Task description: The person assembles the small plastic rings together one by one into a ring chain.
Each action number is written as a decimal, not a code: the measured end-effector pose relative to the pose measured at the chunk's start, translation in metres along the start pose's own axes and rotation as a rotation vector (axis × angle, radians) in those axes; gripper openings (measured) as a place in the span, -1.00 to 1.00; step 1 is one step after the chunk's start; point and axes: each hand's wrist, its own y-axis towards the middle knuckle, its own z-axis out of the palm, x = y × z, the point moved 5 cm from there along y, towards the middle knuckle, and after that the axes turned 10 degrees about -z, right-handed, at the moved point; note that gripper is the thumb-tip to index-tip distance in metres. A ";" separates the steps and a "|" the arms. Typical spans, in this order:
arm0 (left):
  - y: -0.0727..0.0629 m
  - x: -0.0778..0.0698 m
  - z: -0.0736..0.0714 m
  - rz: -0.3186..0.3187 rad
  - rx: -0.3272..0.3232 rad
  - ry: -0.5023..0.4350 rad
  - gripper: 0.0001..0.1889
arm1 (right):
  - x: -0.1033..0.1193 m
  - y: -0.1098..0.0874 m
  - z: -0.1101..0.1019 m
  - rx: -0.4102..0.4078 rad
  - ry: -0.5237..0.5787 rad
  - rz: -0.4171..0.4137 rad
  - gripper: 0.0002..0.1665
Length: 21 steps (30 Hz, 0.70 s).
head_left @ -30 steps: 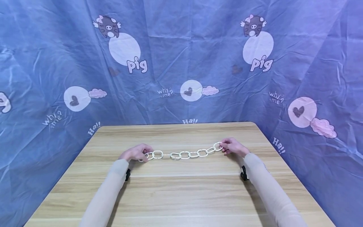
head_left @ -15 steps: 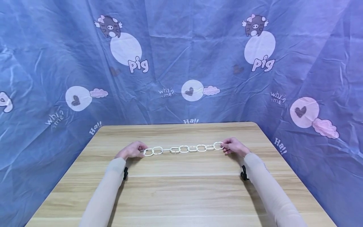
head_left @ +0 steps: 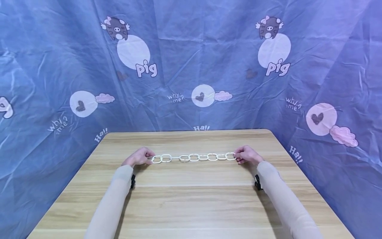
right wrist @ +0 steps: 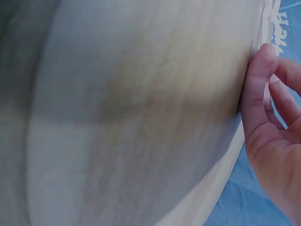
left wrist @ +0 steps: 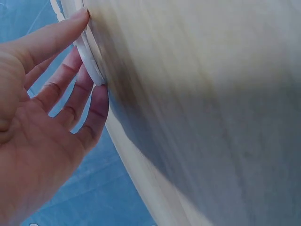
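Note:
A white chain (head_left: 194,157) of several oval links stretches almost straight from side to side across the wooden table (head_left: 191,199). At its left end, my left hand (head_left: 139,157) pinches a link between thumb and fingers. The left wrist view shows that white link (left wrist: 89,59) under the thumb, with the other fingers behind it. My right hand (head_left: 248,155) pinches the link at the right end. In the right wrist view, the right hand (right wrist: 277,141) has its thumb against the chain, and most of the held link is hidden.
A blue printed curtain (head_left: 179,66) hangs behind the table and along both sides. The table's far edge lies just beyond the chain. Black straps (head_left: 258,182) show at both wrists.
My left hand has drawn a little left and away from me, pulling the sagging chain nearly straight. The right end of the chain has come down slightly, level with the rest.

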 end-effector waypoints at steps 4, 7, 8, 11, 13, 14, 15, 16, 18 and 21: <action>0.001 0.001 -0.001 0.003 -0.018 0.008 -0.65 | -0.001 0.000 0.000 -0.009 0.001 0.012 -0.76; 0.001 0.005 -0.001 -0.004 -0.017 -0.012 -0.63 | 0.000 0.000 0.000 0.002 0.007 0.002 -0.76; 0.001 0.007 -0.002 -0.003 -0.016 -0.021 -0.62 | 0.001 0.000 0.000 0.005 0.011 -0.001 -0.75; 0.000 0.011 -0.003 0.001 -0.007 -0.071 -0.60 | 0.000 -0.001 -0.002 0.002 0.026 0.005 -0.74; 0.000 0.014 -0.005 0.018 -0.004 -0.091 -0.58 | -0.001 -0.002 -0.004 0.006 0.023 -0.001 -0.72; 0.000 0.015 -0.005 0.023 -0.003 -0.101 -0.58 | -0.001 -0.002 -0.005 0.009 0.018 -0.007 -0.72; 0.000 0.016 -0.006 0.028 -0.001 -0.109 -0.57 | -0.001 -0.002 -0.006 0.005 0.020 -0.007 -0.72; 0.000 0.017 -0.006 0.039 -0.001 -0.104 -0.57 | -0.002 -0.003 -0.007 0.004 0.022 -0.009 -0.72; 0.001 0.020 -0.007 0.030 0.000 -0.107 -0.57 | -0.002 -0.003 -0.008 0.013 0.013 -0.028 -0.71; 0.003 0.024 -0.009 0.007 0.003 -0.112 -0.56 | -0.005 -0.003 -0.009 0.012 0.021 -0.039 -0.70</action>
